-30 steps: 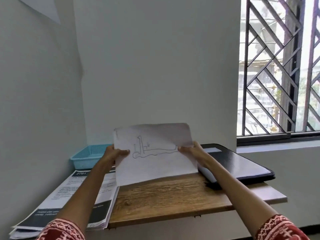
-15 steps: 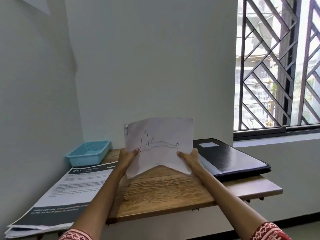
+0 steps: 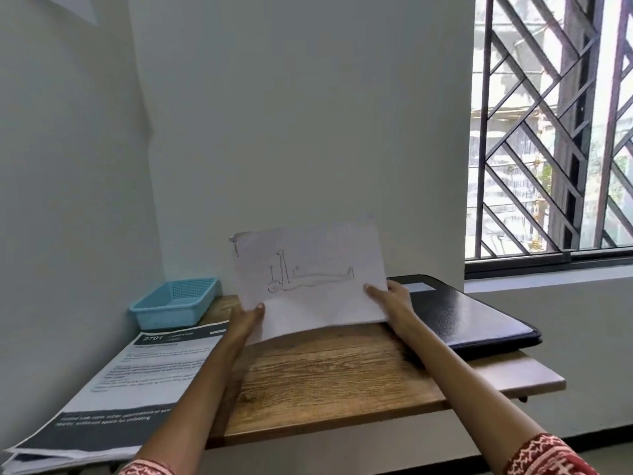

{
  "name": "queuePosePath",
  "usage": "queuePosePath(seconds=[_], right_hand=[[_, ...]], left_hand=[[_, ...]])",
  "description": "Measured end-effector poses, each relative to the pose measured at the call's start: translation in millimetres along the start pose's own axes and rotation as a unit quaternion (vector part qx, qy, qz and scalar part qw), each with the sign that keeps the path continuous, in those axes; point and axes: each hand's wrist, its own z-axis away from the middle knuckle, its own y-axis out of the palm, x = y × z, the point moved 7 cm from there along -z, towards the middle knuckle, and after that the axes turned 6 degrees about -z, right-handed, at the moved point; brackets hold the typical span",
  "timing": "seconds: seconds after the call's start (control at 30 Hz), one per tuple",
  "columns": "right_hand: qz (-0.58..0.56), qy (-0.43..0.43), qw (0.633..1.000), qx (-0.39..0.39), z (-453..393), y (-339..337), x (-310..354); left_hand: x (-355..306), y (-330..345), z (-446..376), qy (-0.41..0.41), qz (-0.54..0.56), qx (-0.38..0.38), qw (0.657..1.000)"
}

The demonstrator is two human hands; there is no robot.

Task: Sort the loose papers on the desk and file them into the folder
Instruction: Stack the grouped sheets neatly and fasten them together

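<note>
- Both hands held one sheet with a line sketch (image 3: 308, 279) upright above the wooden desk (image 3: 329, 378), its printed face toward the camera.
- Left hand (image 3: 245, 320) pinched the sheet's lower left corner, thumb on the front; right hand (image 3: 394, 301) gripped the lower right edge, thumb on the front. Fingers behind the paper were hidden, so the exact hold there could not be told.
- The sheet's lower edge sagged between the two hands, just above the desk.
- Closed black folder (image 3: 466, 310) lay flat just beyond the right hand, touching nothing held.
- Stack of printed pages (image 3: 137, 378) lay to the left of the left forearm; a blue mesh tray (image 3: 174, 301) sat beyond it, left of the left hand.
- Judgement: the step was checking this sheet before filing. To do it well, keep even tension at both corners so the paper does not crease, then free one hand to open the folder cover before sliding the sheet in flat.
</note>
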Motion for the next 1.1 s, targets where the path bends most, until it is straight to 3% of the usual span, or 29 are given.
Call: queuePosePath(seconds=[0.07,0.13,0.23,0.33,0.43,0.57,0.67,0.77,0.9,1.0,1.1], right_hand=[[-0.126,0.013,0.992,-0.003,-4.2,-0.2,1.7],[-0.12,0.043,0.991,0.044,2.6,19.2,-3.1],[-0.106,0.06,0.987,0.105,21.2,63.9,-9.0],[-0.135,0.043,0.99,0.017,20.4,81.4,-9.9],[-0.133,0.039,0.99,-0.008,15.7,80.8,-0.5],[-0.023,-0.01,0.997,0.074,10.0,66.9,28.2],[0.055,-0.002,0.992,0.11,-1.5,59.6,34.7],[0.133,-0.016,0.979,0.152,15.0,76.3,40.1],[0.14,-0.056,0.981,0.126,32.9,96.0,41.6],[0.123,-0.06,0.985,0.106,37.7,96.1,40.0],[0.144,-0.06,0.98,0.125,47.8,93.7,18.9]], left_hand=[[-8.1,1.1,0.7,-0.022,0.078,-0.016,0.997],[-8.1,14.9,4.3,-0.054,0.162,-0.003,0.985],[-7.0,54.1,23.1,-0.068,0.195,0.036,0.978],[-0.1,91.1,50.0,-0.101,0.211,0.106,0.966],[1.5,85.5,48.8,-0.082,0.197,0.123,0.969],[-23.7,18.4,19.5,0.013,0.191,0.058,0.98],[-52.9,-9.6,12.9,0.087,0.078,0.118,0.986],[-68.7,-10.2,15.8,0.082,-0.025,0.139,0.987],[-90.7,-5.8,20.8,0.091,0.034,0.041,0.994],[-97.5,-2.4,25.8,0.11,0.032,0.025,0.993],[-62.3,-2.4,28.0,0.098,-0.004,0.013,0.995]])
